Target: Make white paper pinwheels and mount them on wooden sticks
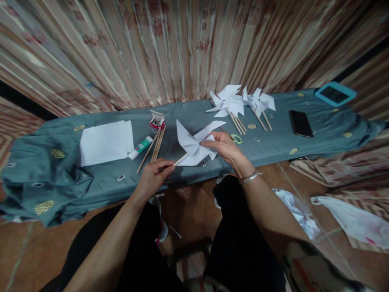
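Note:
Over the cloth-covered table, a white paper pinwheel is held between both hands. My left hand pinches its wooden stick with thumb and fingers. At the pinwheel's centre and right blade, my right hand is closed on the paper, thumb near the middle. Left of the pinwheel lie several loose wooden sticks, a small red and white box of small dark metal pieces, and a green and white tube. Scissors with light green handles lie just beyond my right hand, partly hidden.
Several pinwheels on sticks lie at the back. White paper sheets are stacked on the left. A black phone and a blue-framed tablet lie on the right. Plastic bags rest on the floor; a curtain hangs behind.

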